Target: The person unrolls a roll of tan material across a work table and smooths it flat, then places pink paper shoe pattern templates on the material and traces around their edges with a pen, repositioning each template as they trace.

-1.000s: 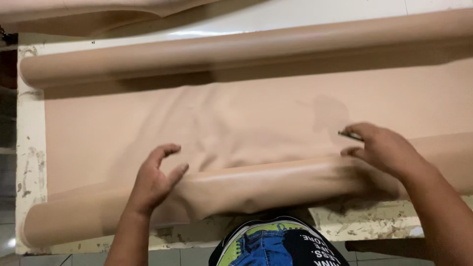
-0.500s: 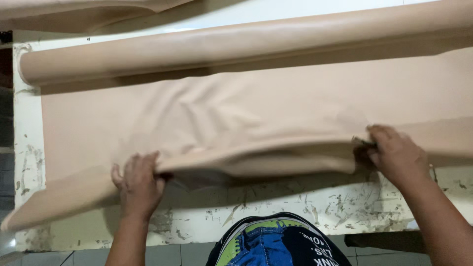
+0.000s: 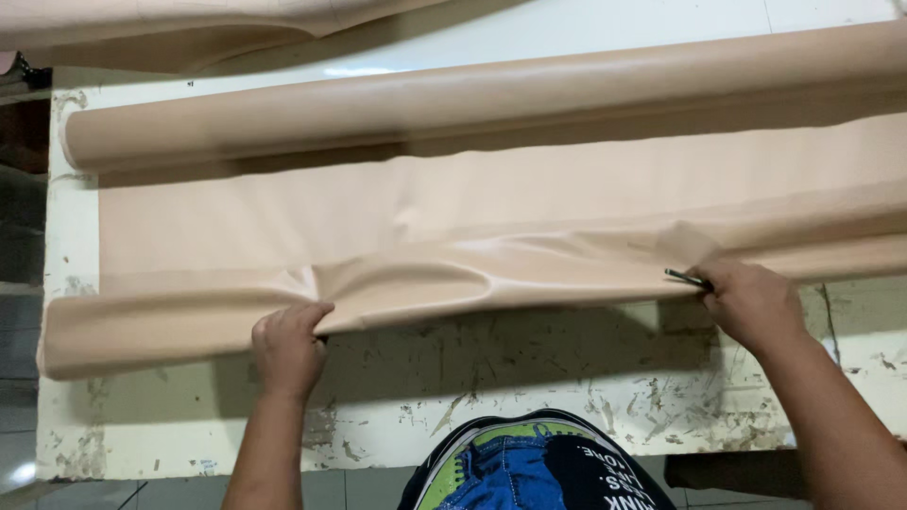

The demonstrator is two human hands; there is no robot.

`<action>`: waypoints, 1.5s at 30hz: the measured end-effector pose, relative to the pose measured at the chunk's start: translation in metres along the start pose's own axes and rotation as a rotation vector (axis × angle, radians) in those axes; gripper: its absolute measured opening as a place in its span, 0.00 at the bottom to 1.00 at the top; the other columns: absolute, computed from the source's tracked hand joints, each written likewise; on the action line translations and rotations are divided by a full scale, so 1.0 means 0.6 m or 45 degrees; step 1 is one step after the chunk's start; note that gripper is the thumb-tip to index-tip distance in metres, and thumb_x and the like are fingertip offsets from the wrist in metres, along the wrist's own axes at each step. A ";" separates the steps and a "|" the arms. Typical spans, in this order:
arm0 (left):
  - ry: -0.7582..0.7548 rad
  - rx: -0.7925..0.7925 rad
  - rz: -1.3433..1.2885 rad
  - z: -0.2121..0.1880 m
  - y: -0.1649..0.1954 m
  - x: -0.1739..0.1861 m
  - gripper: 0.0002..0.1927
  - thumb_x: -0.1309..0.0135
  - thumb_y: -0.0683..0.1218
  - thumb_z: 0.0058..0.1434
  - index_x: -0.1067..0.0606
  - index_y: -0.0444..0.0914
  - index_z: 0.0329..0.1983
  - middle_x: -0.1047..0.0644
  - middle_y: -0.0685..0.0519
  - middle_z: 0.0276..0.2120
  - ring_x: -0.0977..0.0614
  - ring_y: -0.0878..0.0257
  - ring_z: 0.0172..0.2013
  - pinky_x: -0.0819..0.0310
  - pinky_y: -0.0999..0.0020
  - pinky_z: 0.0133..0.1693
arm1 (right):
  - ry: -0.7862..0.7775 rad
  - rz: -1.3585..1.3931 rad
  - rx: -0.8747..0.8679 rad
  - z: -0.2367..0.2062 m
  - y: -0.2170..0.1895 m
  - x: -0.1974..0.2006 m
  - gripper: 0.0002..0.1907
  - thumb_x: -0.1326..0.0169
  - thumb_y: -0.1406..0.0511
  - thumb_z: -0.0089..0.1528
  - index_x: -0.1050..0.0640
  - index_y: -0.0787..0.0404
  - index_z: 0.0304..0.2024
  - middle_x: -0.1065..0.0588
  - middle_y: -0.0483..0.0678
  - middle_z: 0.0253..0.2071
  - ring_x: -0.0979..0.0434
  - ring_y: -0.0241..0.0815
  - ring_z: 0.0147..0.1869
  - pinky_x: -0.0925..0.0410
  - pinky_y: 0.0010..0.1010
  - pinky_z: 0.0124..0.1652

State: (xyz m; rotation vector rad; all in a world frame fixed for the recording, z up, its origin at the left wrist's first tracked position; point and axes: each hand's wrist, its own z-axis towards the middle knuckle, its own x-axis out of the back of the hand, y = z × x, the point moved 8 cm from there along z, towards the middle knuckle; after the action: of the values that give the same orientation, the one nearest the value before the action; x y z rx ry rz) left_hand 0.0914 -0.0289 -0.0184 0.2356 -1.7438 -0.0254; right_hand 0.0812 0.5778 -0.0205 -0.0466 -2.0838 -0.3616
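- Head view: a beige sheet (image 3: 472,217) is seen spread over a worn white table (image 3: 529,378), fed from a beige roll (image 3: 453,104) lying well beyond both hands.
- The left hand (image 3: 288,345) is closed over the near folded edge of the sheet, fingers curled under it and knuckles uppermost; the material is bunched into wrinkles just beyond this grip.
- The right hand (image 3: 751,302) is closed on the same edge, well apart from the left hand. A thin dark tool (image 3: 688,278) is held in it, pointing towards the left hand; its kind cannot be told.
- Between the hands, the edge is lifted clear of the table and a shadow is cast beneath it. Outboard of the left hand, the fold sags down onto the table.
- A second piece of beige material (image 3: 189,28) is noted at the far edge, beyond the roll.
- Risk, as judged: the grips are uneven, so the sheet could be pulled askew and the wrinkles by the left hand set into a crease.
- Risk, as judged: the tool is pressed close against the sheet, so the surface could be scratched or pierced if the right hand slips.
- Risk, as judged: the table is scarred and stained, so marks could be picked up by the dragged edge.
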 end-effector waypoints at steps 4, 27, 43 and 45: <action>-0.677 0.387 -0.161 -0.113 -0.054 -0.006 0.20 0.41 0.39 0.59 0.19 0.51 0.53 0.16 0.56 0.48 0.14 0.58 0.44 0.19 0.62 0.49 | -0.489 -0.132 0.003 -0.102 0.044 -0.059 0.15 0.48 0.51 0.68 0.18 0.36 0.56 0.17 0.38 0.40 0.16 0.34 0.43 0.22 0.30 0.44; 0.059 -0.080 -1.288 0.029 0.069 0.101 0.42 0.38 0.52 0.57 0.39 0.41 0.74 0.33 0.45 0.70 0.33 0.52 0.71 0.41 0.54 0.70 | 0.316 0.536 0.253 -0.009 -0.055 0.138 0.44 0.37 0.48 0.56 0.33 0.53 0.71 0.35 0.52 0.72 0.25 0.55 0.64 0.31 0.46 0.59; -0.252 -0.012 0.106 -0.096 -0.008 -0.009 0.48 0.35 0.39 0.48 0.39 0.59 0.72 0.40 0.66 0.73 0.43 0.61 0.73 0.64 0.41 0.73 | -0.139 -0.207 0.160 -0.076 0.015 -0.040 0.31 0.41 0.51 0.61 0.30 0.34 0.67 0.35 0.25 0.72 0.24 0.33 0.65 0.25 0.30 0.59; 0.002 0.012 -0.026 -0.069 -0.006 0.020 0.48 0.34 0.43 0.48 0.40 0.54 0.72 0.40 0.58 0.72 0.43 0.56 0.73 0.65 0.39 0.72 | 0.067 -0.146 0.067 -0.057 0.014 0.011 0.32 0.43 0.49 0.62 0.31 0.38 0.69 0.34 0.30 0.72 0.22 0.37 0.60 0.25 0.35 0.56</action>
State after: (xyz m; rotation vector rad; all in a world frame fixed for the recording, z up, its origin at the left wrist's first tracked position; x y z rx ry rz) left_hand 0.1305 -0.0298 0.0002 0.2601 -1.7404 -0.0320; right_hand 0.1080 0.5757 0.0036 0.1129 -2.0481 -0.3732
